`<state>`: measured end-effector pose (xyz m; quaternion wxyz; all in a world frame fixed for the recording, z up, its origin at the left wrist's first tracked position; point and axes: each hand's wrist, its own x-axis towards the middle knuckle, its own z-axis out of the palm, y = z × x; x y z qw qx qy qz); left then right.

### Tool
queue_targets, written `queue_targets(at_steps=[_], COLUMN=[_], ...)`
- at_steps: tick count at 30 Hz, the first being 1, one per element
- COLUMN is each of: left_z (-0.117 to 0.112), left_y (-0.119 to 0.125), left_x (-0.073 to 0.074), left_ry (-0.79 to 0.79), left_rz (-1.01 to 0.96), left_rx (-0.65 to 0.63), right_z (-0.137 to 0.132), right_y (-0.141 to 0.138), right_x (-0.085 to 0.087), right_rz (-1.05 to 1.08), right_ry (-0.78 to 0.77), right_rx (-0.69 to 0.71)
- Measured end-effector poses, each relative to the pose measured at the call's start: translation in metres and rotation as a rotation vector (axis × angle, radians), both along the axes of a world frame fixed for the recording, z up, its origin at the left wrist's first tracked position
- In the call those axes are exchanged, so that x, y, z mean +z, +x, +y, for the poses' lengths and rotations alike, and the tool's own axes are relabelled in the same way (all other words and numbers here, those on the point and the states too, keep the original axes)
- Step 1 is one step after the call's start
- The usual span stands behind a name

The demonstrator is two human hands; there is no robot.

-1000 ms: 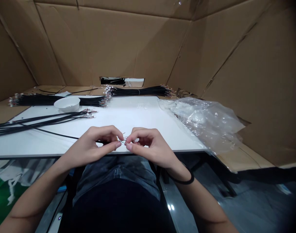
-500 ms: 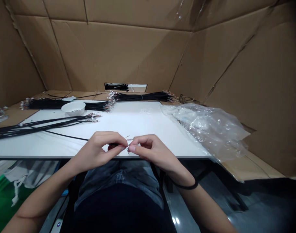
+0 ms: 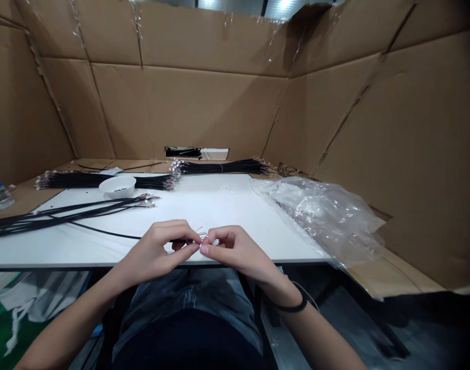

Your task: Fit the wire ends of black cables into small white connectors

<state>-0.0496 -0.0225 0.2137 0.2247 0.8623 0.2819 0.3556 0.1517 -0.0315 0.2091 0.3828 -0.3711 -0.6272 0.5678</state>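
A black cable runs from the left across the white tabletop into my left hand. That hand is closed, pinching the cable near its end, where thin loose wires fan out. Close against it, my right hand is closed in a pinch at the wire ends. Thumb and forefinger of both hands almost meet at the front edge of the table. Which single wire the right fingertips grip is too small to tell.
A white bowl with small dark pieces stands at the back left. Around it lie a loose cable group and a bundle; another bundle lies farther back. Clear plastic bags cover the right side. Cardboard walls enclose the table.
The camera has tilted up a little, so the scene sits lower. My right fingertips have shifted slightly closer to the left ones at the wires.
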Motion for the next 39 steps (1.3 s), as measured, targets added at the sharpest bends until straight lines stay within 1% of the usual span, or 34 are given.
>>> queue_targets(at_steps=[4, 10, 15, 19, 21, 25, 32, 36, 39], left_z=[0.0010, -0.0004, -0.0016, -0.0035, -0.0047, -0.0054, -0.0038, -0.0048, -0.0048], left_y=[-0.0013, -0.0008, 0.0002, 0.0009, 0.0010, 0.0003, -0.0010, -0.0008, -0.0005], left_x=[-0.0022, -0.0024, -0.0033, -0.0027, -0.0017, 0.0007, 0.0036, 0.0041, 0.0040], left_ry=[0.019, 0.043, 0.123, 0.157, 0.131, 0.026, -0.087, -0.105, -0.095], left_rz=[-0.002, -0.016, -0.035, -0.040, -0.043, -0.030, -0.007, 0.009, 0.015], left_rx=[0.002, 0.006, 0.012, 0.000, 0.006, 0.022, 0.046, 0.049, 0.051], right_z=[0.0003, 0.0011, 0.0005, -0.0011, -0.0018, -0.0028, -0.0022, -0.0026, -0.0033], right_y=[0.0005, 0.0021, 0.0007, 0.0002, 0.0004, 0.0009, 0.0009, -0.0003, -0.0012], right_x=[-0.0012, -0.0045, -0.0009, 0.0012, 0.0018, 0.0032, 0.0001, -0.0028, -0.0035], right_rz=[-0.044, -0.056, -0.086, -0.065, -0.041, -0.007, -0.037, -0.019, -0.043], right_ry=[0.002, 0.026, 0.082, 0.067, 0.047, 0.007, 0.012, 0.022, 0.059], right_rx=[-0.021, -0.003, 0.023, 0.035, 0.045, 0.051, 0.037, 0.031, 0.000])
